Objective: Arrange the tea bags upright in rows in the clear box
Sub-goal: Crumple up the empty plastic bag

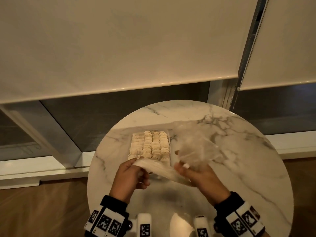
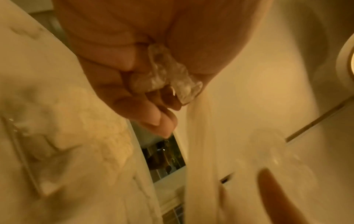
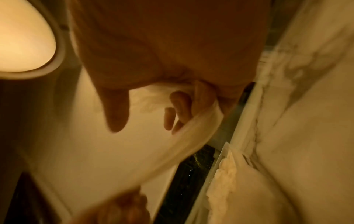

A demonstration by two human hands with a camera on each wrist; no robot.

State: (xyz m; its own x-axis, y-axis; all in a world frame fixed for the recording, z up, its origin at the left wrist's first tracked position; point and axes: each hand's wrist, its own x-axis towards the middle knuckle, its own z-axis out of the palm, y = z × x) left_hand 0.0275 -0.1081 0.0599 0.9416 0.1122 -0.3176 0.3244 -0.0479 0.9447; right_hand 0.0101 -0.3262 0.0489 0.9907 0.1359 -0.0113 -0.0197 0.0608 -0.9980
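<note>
Stretching a crumpled clear plastic bag between two fists, a person works just in front of the clear rectangular box on a round white marble-patterned table. The left hand has its fingers curled round one end of the bag, which is drawn into a pale taut band running to the right hand; that hand's fingers are also closed on the plastic, with the loose remainder billowing up beyond it, to the right of the box. The pull between the two fists looks meant to flatten or twist up an empty wrapper, presumably the one the bags came in.

Behind the hands, the box sits near the table's middle, packed with small beige tea bags standing on edge in four neat rows, so the arranging appears complete or nearly so. No loose tea bags show on the table.

Beyond the table hang cream roller blinds over a dark window.
</note>
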